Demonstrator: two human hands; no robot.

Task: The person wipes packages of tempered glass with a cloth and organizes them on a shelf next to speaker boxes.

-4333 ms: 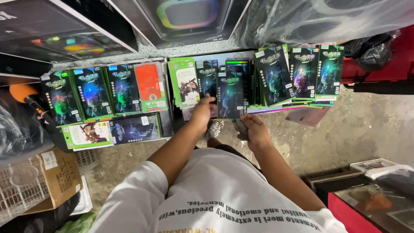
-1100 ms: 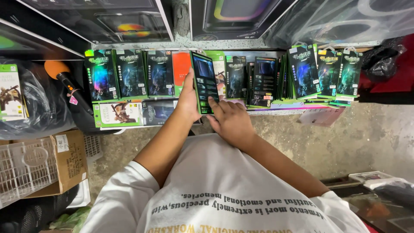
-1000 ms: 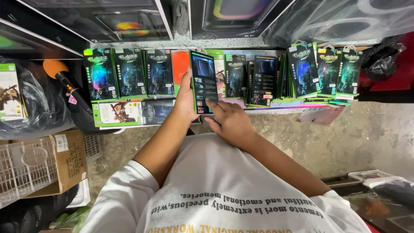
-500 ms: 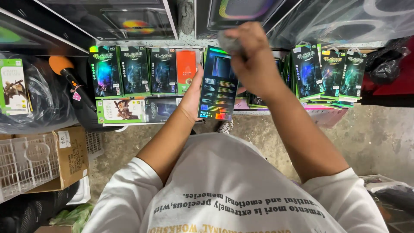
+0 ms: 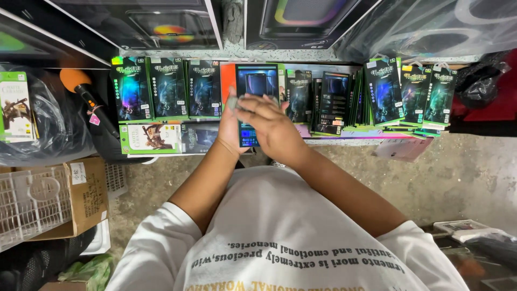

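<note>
The left hand (image 5: 230,129) holds one flat rectangular pack (image 5: 257,102) upright from behind, its fingers wrapped round the left edge; the pack is glossy card, dark blue with an orange strip down its left side. It sits in front of the middle of the display row. The right hand (image 5: 272,125) lies across the pack's lower front, fingers loosely curled and pressed on the face; whether they pinch anything I cannot tell.

Behind, on the concrete ledge (image 5: 344,141), packs of the same shape stand side by side. Left of the held one are three green-edged packs (image 5: 168,88) with shiny blue-green prints, and below them two lie flat: a pale one (image 5: 151,139) with a figure print and a dark one (image 5: 199,137). Right of the held pack is a tight stack on edge (image 5: 331,102), too close to count, then three more green packs (image 5: 414,92) leaning against each other.

At far left are an orange-headed microphone (image 5: 81,86), black plastic bags (image 5: 51,134), one cardboard box (image 5: 81,196) and a white wire basket (image 5: 27,207). The floor (image 5: 447,178) is rough grey concrete
</note>
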